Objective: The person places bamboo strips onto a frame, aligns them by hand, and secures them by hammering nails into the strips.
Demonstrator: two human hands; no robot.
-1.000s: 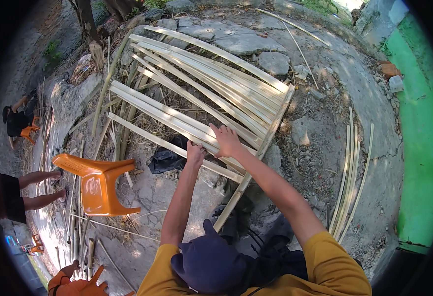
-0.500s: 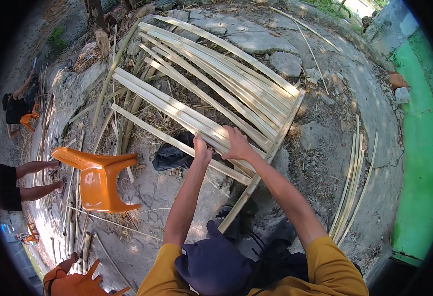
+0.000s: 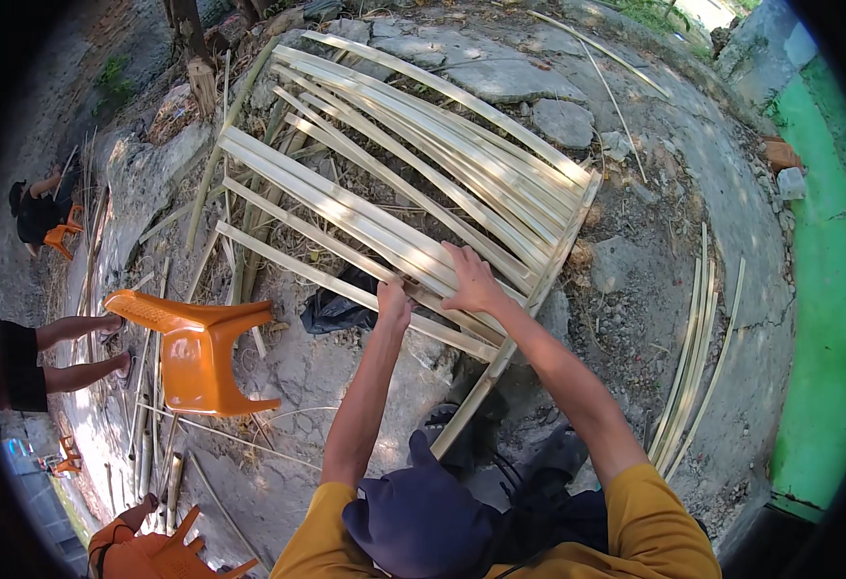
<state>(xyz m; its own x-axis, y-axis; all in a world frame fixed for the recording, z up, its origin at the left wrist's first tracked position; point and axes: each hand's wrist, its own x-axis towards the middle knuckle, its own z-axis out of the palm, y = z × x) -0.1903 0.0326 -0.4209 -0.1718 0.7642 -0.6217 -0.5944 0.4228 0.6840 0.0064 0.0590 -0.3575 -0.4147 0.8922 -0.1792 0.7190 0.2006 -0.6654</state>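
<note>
the slat [image 3: 293, 219] lay slantwise above the ground [image 3: 626, 376], between a group of wider boards [image 3: 336, 205] and 1 strip [image 3: 298, 265] nearer the person, its right end running toward the rail [image 3: 563, 251]. the left hand [image 3: 394, 305] was curled narrow on the slat, fingertips hidden, seemingly to steady it by its edge. the right hand [image 3: 474, 282] was spread fairly wide over the boards near their right ends, resting on top rather than clasping, perhaps to keep them from shifting.

beyond the boards, a fan [image 3: 433, 133] of pale lengths met the rail's upper half, which seemed to gather their right ends in line. their left ends spread toward the pole [image 3: 249, 92]; whether they rested on it was hard to tell. a black bag [image 3: 331, 311] lay below the strip.

farther out, an orange chair [image 3: 191, 362] stood left of the bag, with a bystander's legs [image 3: 85, 333] toward the ground's left edge. loose sticks [image 3: 683, 357] lay side by side near its right edge, before the green wall [image 3: 828, 289].
</note>
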